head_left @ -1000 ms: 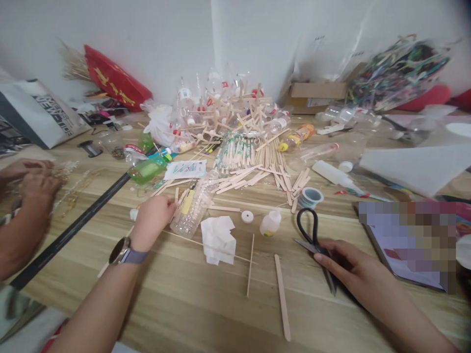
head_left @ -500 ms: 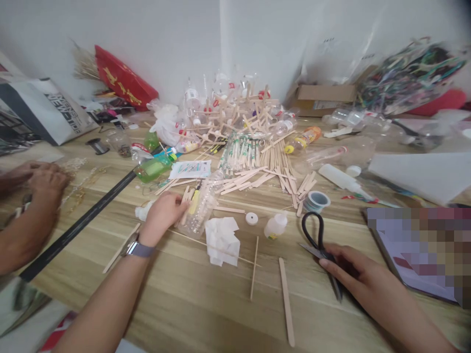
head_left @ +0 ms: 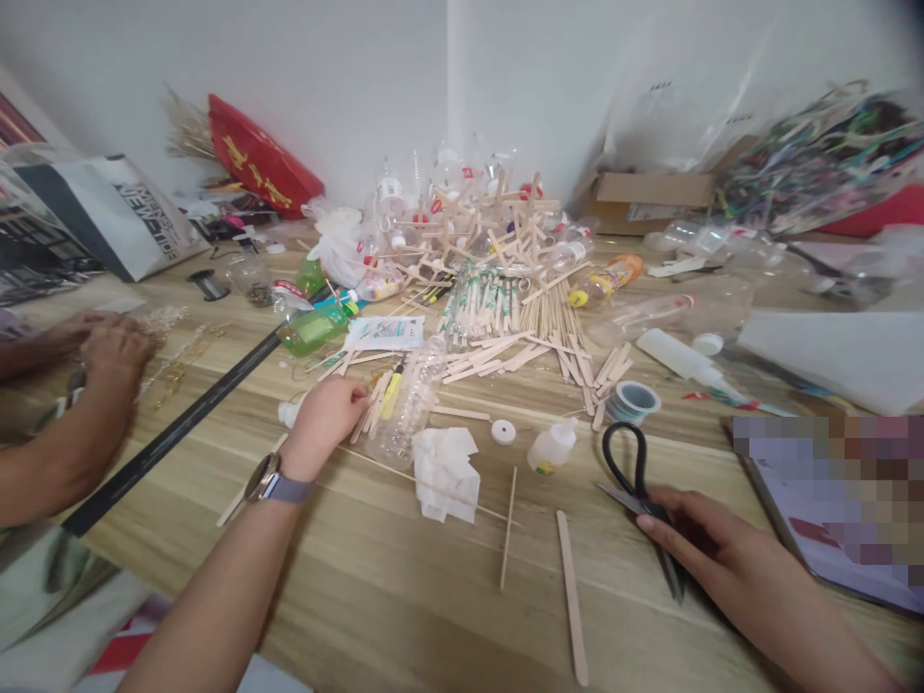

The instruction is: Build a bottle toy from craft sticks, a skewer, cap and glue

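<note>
My left hand (head_left: pixel 332 414), wearing a watch at the wrist, has its fingers curled together beside a small bunch of wooden craft sticks (head_left: pixel 376 404); whether anything is pinched in it is hidden. Right of those sticks lie a yellow marker (head_left: pixel 392 393) and a clear plastic bottle (head_left: pixel 411 414) on its side. My right hand (head_left: pixel 711 539) grips black-handled scissors (head_left: pixel 660 544) low over the table, blades pointing left. In front of me are a single wide craft stick (head_left: pixel 572 597), a thin stick (head_left: pixel 508 529), a crumpled tissue (head_left: pixel 446 472) and a small glue bottle (head_left: pixel 552 448).
Plastic bottles and loose sticks are heaped against the wall. A spool (head_left: pixel 633 400) and a white squeeze bottle (head_left: pixel 682 356) lie to the right, near a tablet (head_left: pixel 830 520). Another person's hands (head_left: pixel 112 351) work at the left, beyond a black strip (head_left: pixel 173 438).
My left hand has drawn slightly left, away from the bunch of craft sticks. My right hand keeps the scissors in place. The whole view has shifted a little.
</note>
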The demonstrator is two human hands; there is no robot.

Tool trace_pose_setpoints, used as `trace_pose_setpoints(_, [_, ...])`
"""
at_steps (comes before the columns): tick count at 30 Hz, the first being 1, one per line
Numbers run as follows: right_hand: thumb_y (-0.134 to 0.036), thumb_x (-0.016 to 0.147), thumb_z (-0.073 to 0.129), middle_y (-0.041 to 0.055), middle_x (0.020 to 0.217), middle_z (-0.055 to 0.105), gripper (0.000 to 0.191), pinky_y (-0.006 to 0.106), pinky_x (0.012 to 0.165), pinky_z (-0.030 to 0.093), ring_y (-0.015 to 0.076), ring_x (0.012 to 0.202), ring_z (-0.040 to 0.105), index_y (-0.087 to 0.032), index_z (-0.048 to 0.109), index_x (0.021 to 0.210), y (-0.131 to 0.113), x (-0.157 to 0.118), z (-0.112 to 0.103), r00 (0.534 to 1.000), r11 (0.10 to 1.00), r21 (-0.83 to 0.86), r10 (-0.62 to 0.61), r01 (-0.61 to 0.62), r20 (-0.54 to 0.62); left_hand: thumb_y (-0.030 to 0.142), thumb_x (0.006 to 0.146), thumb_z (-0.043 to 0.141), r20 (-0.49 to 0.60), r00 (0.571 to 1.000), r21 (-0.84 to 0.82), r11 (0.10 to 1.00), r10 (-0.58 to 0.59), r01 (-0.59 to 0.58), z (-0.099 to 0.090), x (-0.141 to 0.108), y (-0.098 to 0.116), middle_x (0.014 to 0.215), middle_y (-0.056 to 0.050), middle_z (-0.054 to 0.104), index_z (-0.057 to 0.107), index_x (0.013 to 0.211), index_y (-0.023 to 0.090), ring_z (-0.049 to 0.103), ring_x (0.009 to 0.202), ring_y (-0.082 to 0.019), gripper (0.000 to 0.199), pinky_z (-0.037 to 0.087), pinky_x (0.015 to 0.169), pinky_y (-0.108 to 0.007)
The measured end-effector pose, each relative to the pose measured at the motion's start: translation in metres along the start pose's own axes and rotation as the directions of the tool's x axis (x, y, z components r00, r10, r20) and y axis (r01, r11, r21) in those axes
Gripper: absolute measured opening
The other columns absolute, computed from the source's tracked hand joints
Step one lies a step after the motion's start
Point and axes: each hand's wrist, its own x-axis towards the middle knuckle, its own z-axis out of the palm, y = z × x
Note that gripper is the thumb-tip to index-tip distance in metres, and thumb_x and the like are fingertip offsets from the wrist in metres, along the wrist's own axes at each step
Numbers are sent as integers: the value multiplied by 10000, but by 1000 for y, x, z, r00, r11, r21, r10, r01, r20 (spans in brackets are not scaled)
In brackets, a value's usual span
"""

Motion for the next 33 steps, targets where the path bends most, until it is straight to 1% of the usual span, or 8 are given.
trace_pose_setpoints(8, [-539,764,552,77,852,745,369,352,604,564,273,748,698,-231,714,886,-1,0,0,1000,1000,4,-9,9,-8,144,755,537,-49,999,0,1000,1,-1,3,-1,-3,819,-74,715,731,744,198,653,828,-238,202,483,754,-296])
trace_pose_setpoints(11, [-530,765,547,81,878,752,364,359,629,569,278,765,703,-230,716,884,-5,0,-1,1000,1000,9,-1,1,9,100,797,435,-154,986,9,998,-66,69,0,-1,-4,977,-157,697,720,917,136,633,933,-299,311,480,811,-375])
trace_pose_setpoints(13, [-535,763,548,81,891,755,369,360,643,572,280,785,705,-232,716,889,-5,0,-1,1000,1000,17,7,-7,9,90,819,397,-187,981,3,999,-50,52,-2,-1,-2,1056,-172,683,697,995,118,606,1028,-309,348,458,878,-393])
trace_pose_setpoints(15, [-546,753,555,78,902,756,380,360,644,575,284,804,707,-234,715,901,-4,0,0,1000,1000,20,19,-19,5,111,831,420,-151,988,-18,1000,12,-15,-2,-1,0,1053,-117,707,690,1028,155,616,1028,-266,337,458,881,-344])
trace_pose_setpoints(18, [-544,747,562,74,910,756,381,359,647,578,284,813,708,-235,715,909,-2,1,0,1000,1000,13,21,-21,9,148,834,463,-61,995,-46,996,74,-77,1,1,3,960,-57,748,693,1037,195,663,897,-219,310,479,765,-288])
trace_pose_setpoints(23, [-524,762,556,76,905,758,366,342,625,574,279,800,709,-231,717,913,-4,1,-1,1000,1000,1,12,-12,20,221,817,553,30,995,-13,995,95,-95,4,3,3,812,-73,748,727,809,186,668,784,-234,177,463,696,-295])
trace_pose_setpoints(28, [-524,769,563,72,906,758,358,325,597,571,273,799,712,-233,713,913,-3,0,-2,1000,1000,3,0,0,21,163,835,500,13,996,47,995,90,-90,0,0,9,965,-105,720,717,1013,194,653,899,-239,282,459,781,-305])
trace_pose_setpoints(33, [-520,774,581,70,913,759,346,342,632,583,281,810,716,-234,713,918,-3,0,-3,1000,1000,3,-11,11,26,217,845,506,22,994,104,989,107,-108,-1,-5,16,945,-139,699,742,890,161,637,946,-276,247,458,832,-340])
